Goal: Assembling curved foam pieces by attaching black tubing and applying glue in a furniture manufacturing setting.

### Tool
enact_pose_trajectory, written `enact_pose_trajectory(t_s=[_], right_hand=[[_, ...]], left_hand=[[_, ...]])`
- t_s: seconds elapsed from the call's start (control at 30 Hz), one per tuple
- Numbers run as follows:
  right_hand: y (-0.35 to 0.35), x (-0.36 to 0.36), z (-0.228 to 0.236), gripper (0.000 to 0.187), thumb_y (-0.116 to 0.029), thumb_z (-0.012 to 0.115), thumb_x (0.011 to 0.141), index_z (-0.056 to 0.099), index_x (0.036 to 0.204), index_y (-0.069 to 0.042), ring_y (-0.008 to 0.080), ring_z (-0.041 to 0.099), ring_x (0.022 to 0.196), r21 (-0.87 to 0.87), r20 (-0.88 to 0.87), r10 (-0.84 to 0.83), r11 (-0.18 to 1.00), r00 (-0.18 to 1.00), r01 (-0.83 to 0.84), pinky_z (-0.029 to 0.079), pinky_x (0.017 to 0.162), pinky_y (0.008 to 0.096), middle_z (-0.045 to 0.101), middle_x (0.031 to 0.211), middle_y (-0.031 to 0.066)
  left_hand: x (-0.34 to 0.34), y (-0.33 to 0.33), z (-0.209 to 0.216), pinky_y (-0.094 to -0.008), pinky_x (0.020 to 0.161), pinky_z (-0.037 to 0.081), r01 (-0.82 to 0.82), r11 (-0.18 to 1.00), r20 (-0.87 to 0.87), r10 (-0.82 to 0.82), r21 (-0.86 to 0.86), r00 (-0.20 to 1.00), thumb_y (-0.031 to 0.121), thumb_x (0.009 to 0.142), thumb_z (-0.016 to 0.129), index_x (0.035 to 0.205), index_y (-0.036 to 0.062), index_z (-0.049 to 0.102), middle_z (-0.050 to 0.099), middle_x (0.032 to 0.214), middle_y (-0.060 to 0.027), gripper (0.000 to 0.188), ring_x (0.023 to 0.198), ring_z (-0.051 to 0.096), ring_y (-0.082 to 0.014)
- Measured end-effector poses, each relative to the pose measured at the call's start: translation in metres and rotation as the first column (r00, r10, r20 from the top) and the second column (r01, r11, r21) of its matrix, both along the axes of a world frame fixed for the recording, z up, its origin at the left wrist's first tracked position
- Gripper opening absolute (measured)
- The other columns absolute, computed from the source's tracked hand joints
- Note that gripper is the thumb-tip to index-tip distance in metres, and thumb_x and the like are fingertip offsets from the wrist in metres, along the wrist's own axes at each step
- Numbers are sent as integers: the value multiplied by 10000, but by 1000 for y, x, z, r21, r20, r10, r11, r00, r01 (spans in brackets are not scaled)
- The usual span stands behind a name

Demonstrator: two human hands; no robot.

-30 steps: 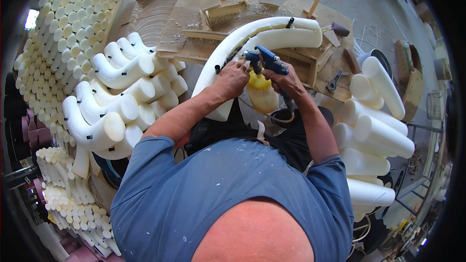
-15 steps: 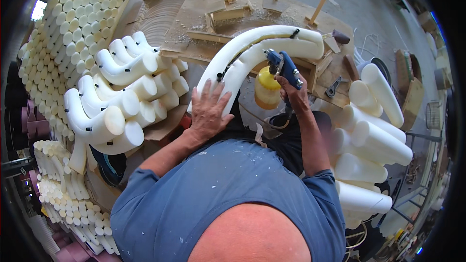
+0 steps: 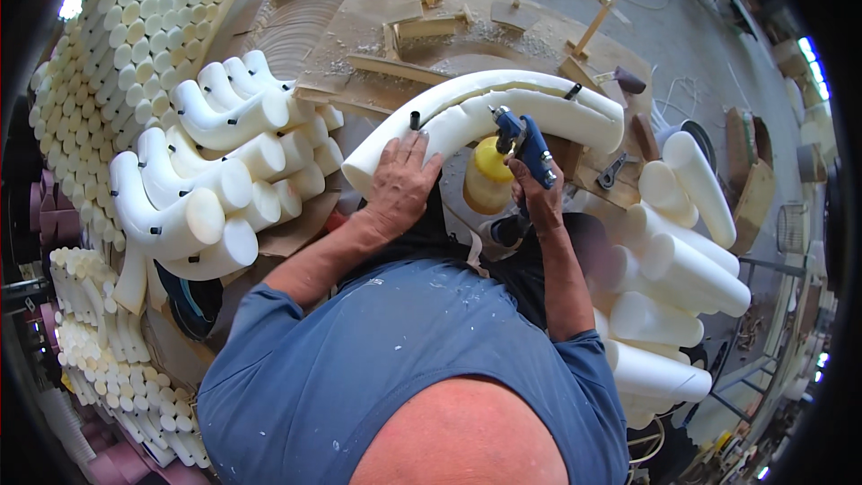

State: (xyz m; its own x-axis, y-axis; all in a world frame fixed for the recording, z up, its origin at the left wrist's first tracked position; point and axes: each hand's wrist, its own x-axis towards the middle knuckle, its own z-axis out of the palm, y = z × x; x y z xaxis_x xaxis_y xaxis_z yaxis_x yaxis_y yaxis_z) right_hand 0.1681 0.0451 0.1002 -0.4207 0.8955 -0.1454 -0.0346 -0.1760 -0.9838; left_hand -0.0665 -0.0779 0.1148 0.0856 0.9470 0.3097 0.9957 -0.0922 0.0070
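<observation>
A curved white foam piece [image 3: 485, 106] lies across my lap and the board's near edge, with a lengthwise slit along its top. A short black peg [image 3: 415, 120] stands in the slit near the left end, and another black peg [image 3: 573, 91] near the right end. My left hand [image 3: 401, 181] rests flat on the foam, fingers stretched out, fingertips just below the left peg. Wrapped in my right hand [image 3: 537, 190] is a blue spray gun [image 3: 533, 148], its nozzle close to the foam's near side. Under the gun hangs its yellow-topped cup [image 3: 488, 180] with amber liquid.
Left of me, bent foam pieces [image 3: 229, 121] with black pegs are stacked. Behind them rises a tall pile of foam rolls [image 3: 144, 36]. Straight foam cylinders [image 3: 687, 269] lie to my right. A wooden board [image 3: 359, 31] with wood strips and foam crumbs lies ahead, with pliers [image 3: 613, 166] at its right.
The foam piece has turned flatter, its left end lower and its right end further right. Its slit looks more closed. My left hand has shifted slightly right; the right hand still grips the gun.
</observation>
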Motion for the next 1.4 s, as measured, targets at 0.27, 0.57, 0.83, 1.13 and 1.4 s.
enact_pose_trajectory(t_s=[0.27,0.57,0.83,1.13,1.4], right_hand=[[3,-5,1,387,-195,774,931,641,1261,-43,41,509,564,-33,92,72,997,993,-69,392,485,208,632,828,-8],[8,-19,6,262,-188,768,941,645,1125,-47,53,483,519,-40,114,119,993,986,-115,380,460,230,583,728,-17],[12,-33,6,270,-215,771,934,643,1104,-49,66,493,523,-14,193,218,976,957,-219,405,461,246,582,724,-4],[17,-33,17,298,-119,706,949,646,1226,-28,41,475,490,-15,220,126,992,967,-126,391,420,220,618,779,1],[16,-40,7,274,-108,703,952,651,1208,-27,46,483,485,20,247,175,982,953,-186,385,408,227,629,815,13]], left_hand=[[8,21,-9,-443,957,434,51,992,79,-60,120,995,140,890,617,1270,46,668,608,1394,-192,395,1260,560,-317],[-14,48,-32,-428,851,454,160,987,-51,-159,27,986,120,841,634,1273,43,652,602,1407,-152,439,1204,552,-272],[-22,50,-27,-419,797,455,246,969,20,-246,-34,969,75,789,644,1156,60,662,652,1258,-77,367,1108,587,-245],[-21,47,-30,-420,808,481,250,968,-7,-250,33,968,119,824,616,1082,66,656,679,1268,-111,266,1094,617,-243],[-21,51,-30,-419,803,485,249,966,1,-249,65,968,118,828,618,1040,70,673,684,1262,-108,225,1091,623,-242]])
